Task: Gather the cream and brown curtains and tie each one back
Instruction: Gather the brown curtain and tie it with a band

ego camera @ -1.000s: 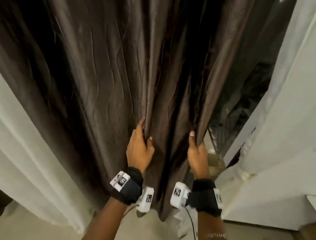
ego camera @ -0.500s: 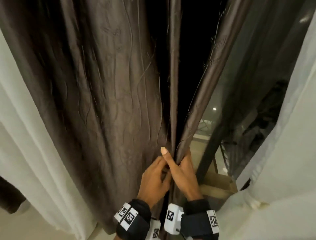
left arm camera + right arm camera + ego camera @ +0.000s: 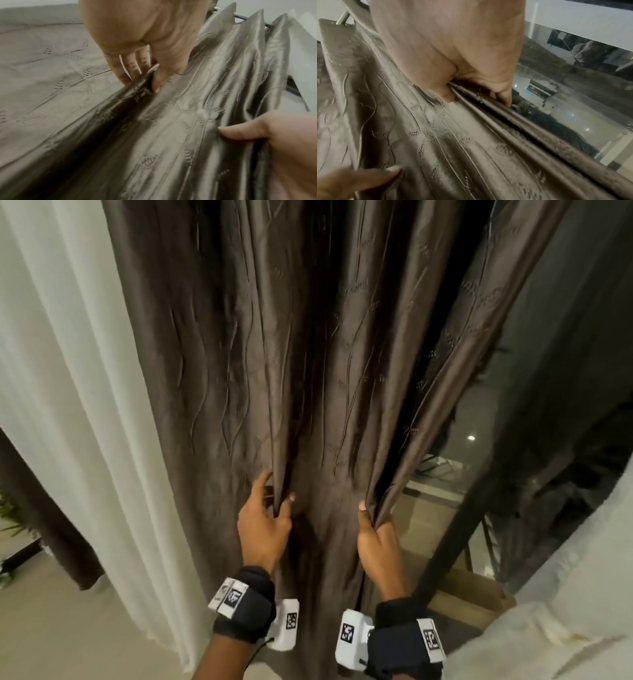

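Observation:
The brown curtain (image 3: 308, 354) hangs in front of me in shiny folds with a stitched leaf pattern. My left hand (image 3: 265, 522) pinches one fold of it between thumb and fingers (image 3: 150, 79). My right hand (image 3: 375, 529) grips the gathered right edge of the brown curtain (image 3: 488, 102), thumb on one side and fingers on the other. A flat stretch of brown cloth (image 3: 180, 121) spans between the two hands. The cream curtain (image 3: 68, 371) hangs to the left, untouched. More cream cloth (image 3: 565, 628) lies bunched at the lower right.
Behind the right edge is a dark window pane (image 3: 531, 405) with a dark frame bar (image 3: 455, 542) slanting down. A curtain rod (image 3: 342, 19) shows at the top of the right wrist view. Beige floor (image 3: 68, 628) lies at the lower left.
Half a second ago both hands were pressed together on one fold. They have now moved apart, the left taking a fold further left, the right still on the edge.

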